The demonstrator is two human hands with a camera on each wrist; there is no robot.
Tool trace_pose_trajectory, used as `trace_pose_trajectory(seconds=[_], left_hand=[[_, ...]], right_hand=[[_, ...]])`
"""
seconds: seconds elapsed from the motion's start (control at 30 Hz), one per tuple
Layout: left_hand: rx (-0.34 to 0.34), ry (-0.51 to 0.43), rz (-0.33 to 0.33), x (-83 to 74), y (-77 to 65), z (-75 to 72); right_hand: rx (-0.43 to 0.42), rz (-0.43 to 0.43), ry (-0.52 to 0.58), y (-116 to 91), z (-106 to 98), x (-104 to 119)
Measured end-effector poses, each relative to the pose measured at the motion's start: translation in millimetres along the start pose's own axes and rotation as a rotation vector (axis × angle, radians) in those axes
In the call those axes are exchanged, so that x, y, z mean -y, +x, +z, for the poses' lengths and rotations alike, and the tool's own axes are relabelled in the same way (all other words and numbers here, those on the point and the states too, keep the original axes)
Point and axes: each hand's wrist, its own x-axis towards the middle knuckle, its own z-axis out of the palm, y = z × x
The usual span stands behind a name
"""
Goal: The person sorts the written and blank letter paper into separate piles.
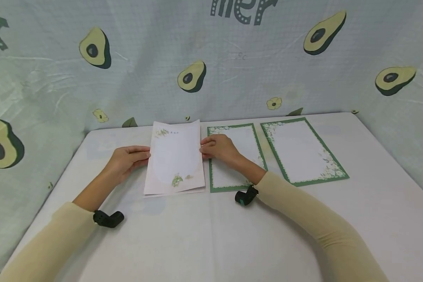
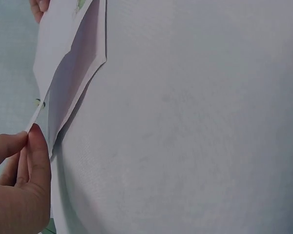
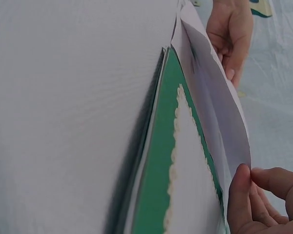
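A pale pink sheet of paper [image 1: 178, 156] with small green plant prints is held between both hands at the left middle of the table. My left hand [image 1: 130, 158] pinches its left edge between thumb and fingers. On the opposite edge, my right hand [image 1: 220, 149] pinches the same sheet, over the green-bordered paper beside it. Both wrist views show the held sheet [image 2: 56, 44] bowed up, with another pale sheet [image 2: 83, 73] lying beneath it. A gap shows between the two.
Just right lies a white paper with a green floral border [image 1: 229, 172], partly under my right hand and forearm. Another green-bordered paper [image 1: 303, 152] sits at an angle farther right. The white table [image 1: 183, 239] ends against an avocado-print curtain [image 1: 144, 78].
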Motion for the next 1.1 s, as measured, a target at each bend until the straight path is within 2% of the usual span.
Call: trace_pose_trajectory(seconds=[0.27,0.6,0.93,1.1], left_hand=[[-0.002,-0.009,0.003,1.8,2.0,1.6],[0.001,-0.030,-0.009,4.0,2.5,-0.1],[0.010,-0.007,-0.025,6.3,8.9,-2.8],[0.022,0.037,-0.032,7.6,11.9,-5.8]], right_hand=[[0.001,-0.004,0.019,1.1,-2.2,-3.6],[0.014,-0.004,-0.027,-1.3,-5.0,-3.8],[0.002,0.003,-0.109,5.4,-5.2,-3.7],[0.001,-0.006,-0.143,6.6,-5.6,-3.0]])
